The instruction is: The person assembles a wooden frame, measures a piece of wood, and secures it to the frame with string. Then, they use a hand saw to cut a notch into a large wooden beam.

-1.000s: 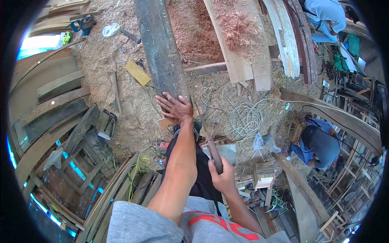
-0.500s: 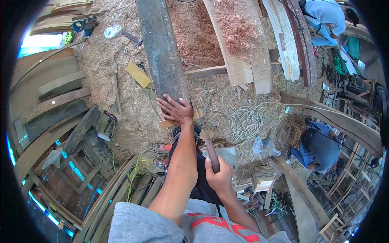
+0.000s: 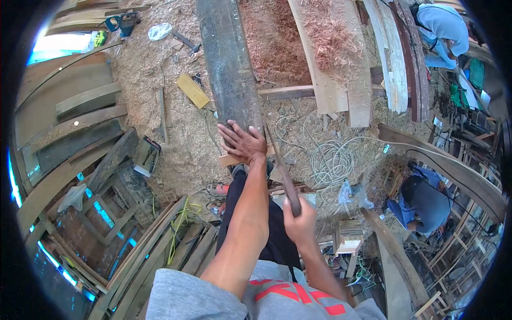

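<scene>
L hand (image 3: 244, 143) open, flat on plank (image 3: 229, 64) near end, prob. to steady it; R hand (image 3: 300, 216) grips saw-like tool (image 3: 289, 189) by handle, blade by near R corner, prob. for control.

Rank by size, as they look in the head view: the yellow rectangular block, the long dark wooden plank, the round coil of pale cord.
1. Long dark wooden plank, running past the top edge
2. Round coil of pale cord
3. Yellow rectangular block

Dark grey plank (image 3: 229, 64), yellow block (image 3: 192, 91), reddish shavings (image 3: 333, 48), grey shirt (image 3: 197, 296) with red lettering
</scene>
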Demonstrator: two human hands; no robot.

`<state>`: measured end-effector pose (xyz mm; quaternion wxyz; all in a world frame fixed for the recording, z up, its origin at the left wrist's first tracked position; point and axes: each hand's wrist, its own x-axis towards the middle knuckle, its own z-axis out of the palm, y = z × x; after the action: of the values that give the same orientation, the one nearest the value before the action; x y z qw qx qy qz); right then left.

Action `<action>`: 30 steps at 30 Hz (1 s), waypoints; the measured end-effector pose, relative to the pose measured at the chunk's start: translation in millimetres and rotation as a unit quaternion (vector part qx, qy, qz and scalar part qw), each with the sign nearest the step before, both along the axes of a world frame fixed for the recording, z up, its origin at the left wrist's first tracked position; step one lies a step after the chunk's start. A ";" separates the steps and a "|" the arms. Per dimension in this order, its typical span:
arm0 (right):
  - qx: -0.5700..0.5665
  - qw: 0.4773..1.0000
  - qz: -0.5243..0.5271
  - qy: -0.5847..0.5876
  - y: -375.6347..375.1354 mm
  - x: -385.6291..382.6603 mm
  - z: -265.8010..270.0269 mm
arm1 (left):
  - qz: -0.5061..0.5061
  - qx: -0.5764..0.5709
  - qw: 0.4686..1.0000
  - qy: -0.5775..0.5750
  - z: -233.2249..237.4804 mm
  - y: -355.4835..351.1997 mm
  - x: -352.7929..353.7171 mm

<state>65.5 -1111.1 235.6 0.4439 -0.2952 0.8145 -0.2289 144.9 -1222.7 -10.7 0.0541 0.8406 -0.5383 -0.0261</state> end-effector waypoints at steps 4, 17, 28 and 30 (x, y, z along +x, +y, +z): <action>-0.037 0.999 0.008 0.015 2.5 3.6 -8.7 | 0.003 -0.005 1.000 0.000 -2.0 -7.4 -4.6; -0.038 0.999 -0.013 -0.003 0.6 5.9 -10.0 | 0.003 0.001 1.000 0.018 5.1 -4.8 -3.8; 0.013 1.000 -0.015 -0.008 4.2 2.3 3.6 | 0.000 0.011 1.000 0.003 0.0 0.5 -2.3; -0.002 1.000 0.007 0.006 -13.0 0.7 -41.5 | 0.001 0.009 1.000 0.006 1.7 -3.4 -3.7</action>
<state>66.2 -1124.1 194.1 0.4398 -0.3035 0.8147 -0.2253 141.2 -1226.2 -9.0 0.0496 0.8417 -0.5365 -0.0359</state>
